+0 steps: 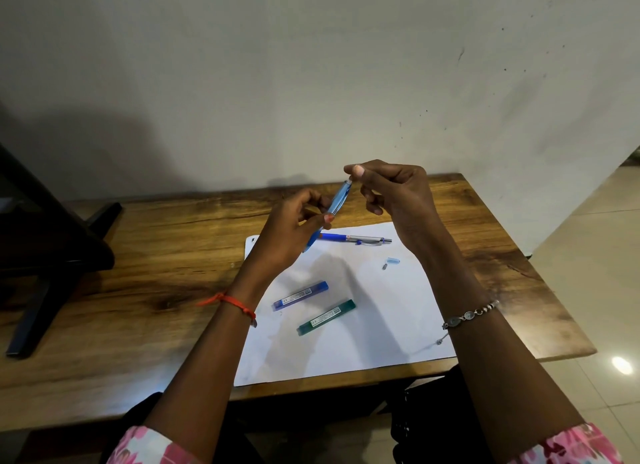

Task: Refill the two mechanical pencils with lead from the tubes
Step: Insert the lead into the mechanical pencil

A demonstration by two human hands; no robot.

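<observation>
Head view: left hand [298,221] grips light-blue translucent mechanical pencil [337,200], tilted, above wooden table [138,255]. Right hand [391,193] thumb and forefinger pinched together at its upper end; anything between them too small to tell. Dark-blue mechanical pencil [349,238], blue lead tube [300,295], green lead tube [326,317] lie on white paper sheet [363,342].

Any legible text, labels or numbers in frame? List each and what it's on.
Nothing legible.
Blue tube: white printed label, too blurred to read.
Green tube: white printed label, too blurred to read.
Light blue pencil, dark blue pencil: no markings visible.
Paper: no writing visible.
</observation>
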